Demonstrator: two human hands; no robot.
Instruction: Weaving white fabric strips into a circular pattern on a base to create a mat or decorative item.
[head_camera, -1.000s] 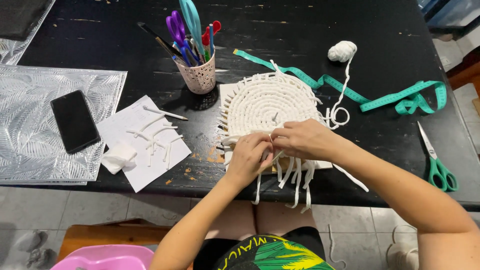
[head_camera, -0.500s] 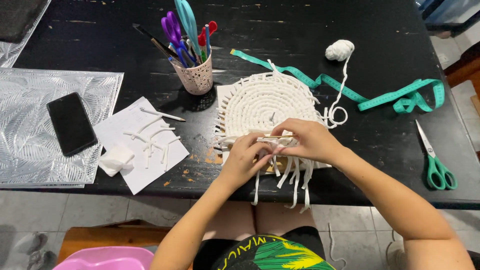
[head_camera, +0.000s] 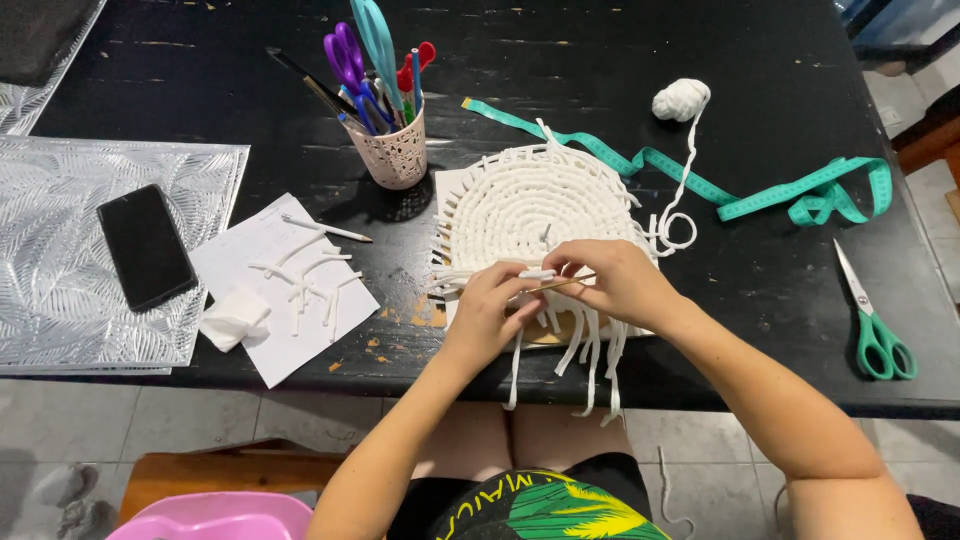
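A round white woven cord mat (head_camera: 535, 205) lies on the black table (head_camera: 700, 40), with loose cord ends hanging over the near edge. My left hand (head_camera: 497, 305) pinches white cord strands at the mat's near rim. My right hand (head_camera: 612, 278) rests on the same rim, holding a thin wooden stick (head_camera: 560, 287) that points toward the left hand. A cord runs from the mat up to a small white yarn ball (head_camera: 681, 99).
A pink cup (head_camera: 392, 150) with scissors and pens stands left of the mat. A teal measuring tape (head_camera: 760, 190), green scissors (head_camera: 875, 330), a paper sheet with cord scraps (head_camera: 285, 285), a black phone (head_camera: 146, 246) on a silver mat (head_camera: 60, 330).
Both hands stayed at the mat's near rim. The fingers shifted slightly, and the thin stick now shows between them.
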